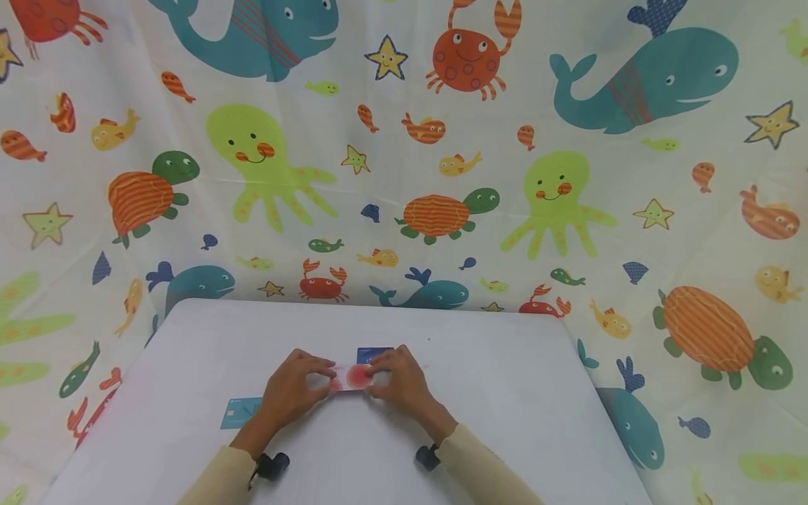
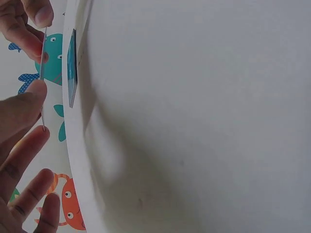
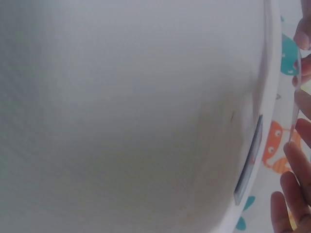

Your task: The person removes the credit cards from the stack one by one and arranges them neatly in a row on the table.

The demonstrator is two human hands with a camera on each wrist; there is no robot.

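Observation:
A thin pinkish-white card (image 1: pixel 358 376) with red round shapes is held between the two hands above the table. My left hand (image 1: pixel 292 387) pinches its left end between thumb and fingers. The right hand (image 1: pixel 402 382) pinches the opposite end the same way. In the left wrist view the card (image 2: pixel 43 68) shows edge-on, and so does the card (image 3: pixel 294 114) in the right wrist view. Just behind the held card, a dark blue card (image 1: pixel 372 355) lies on the table, partly covered by the hands. A teal card (image 1: pixel 238 414) lies left of my left wrist.
A white table (image 1: pixel 505 393) spreads under both arms. Behind it hangs a curtain (image 1: pixel 391 168) printed with whales, crabs, turtles and octopuses. Black wrist cameras are strapped to the left wrist (image 1: pixel 273 466) and right wrist (image 1: pixel 427 457).

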